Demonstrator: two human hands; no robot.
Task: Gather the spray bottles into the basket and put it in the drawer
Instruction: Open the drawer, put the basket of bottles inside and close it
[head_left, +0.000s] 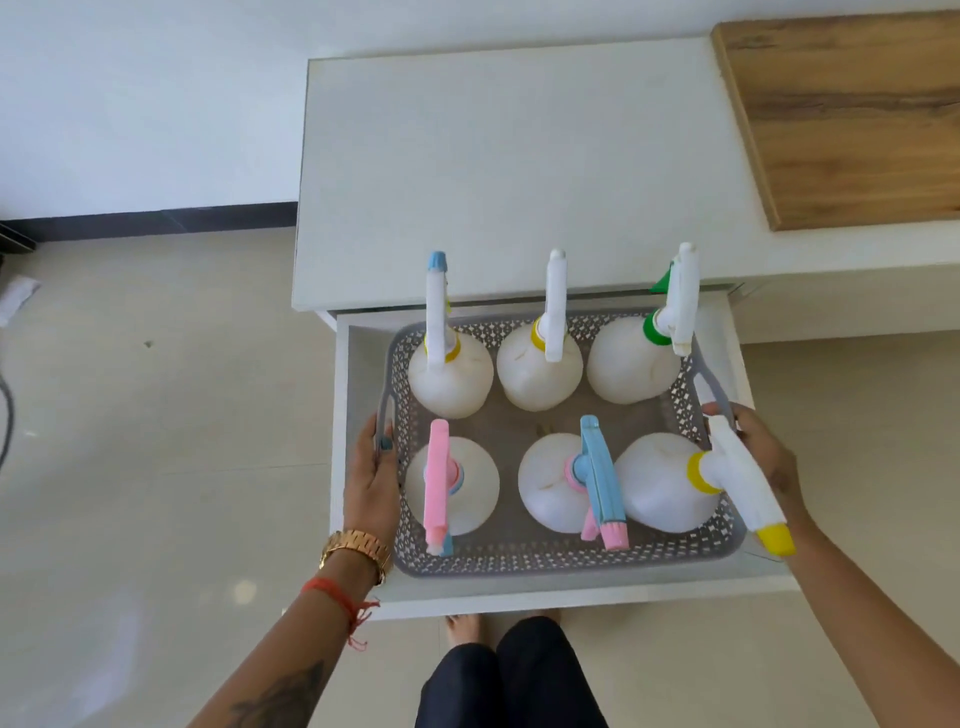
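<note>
A grey perforated basket (519, 556) sits inside the open white drawer (519, 597), or just above its floor. Several white spray bottles stand upright in it in two rows: the back row has a blue-tipped one (450, 379), a white-headed one (537, 376) and a green-collared one (631, 364); the front row has a pink-headed one (470, 486), a blue-and-pink one (550, 483) and a yellow-tipped one (657, 483). My left hand (371, 478) grips the basket's left handle. On the right handle my right hand (763, 447) is closed, partly hidden by the yellow-tipped sprayer.
The drawer is pulled out of a white cabinet (509, 171) whose top overhangs the back-row sprayer heads. A wooden board (852, 114) lies on the cabinet's right part. My feet and legs (509, 675) are just in front of the drawer. Tiled floor (156, 415) spreads to the left.
</note>
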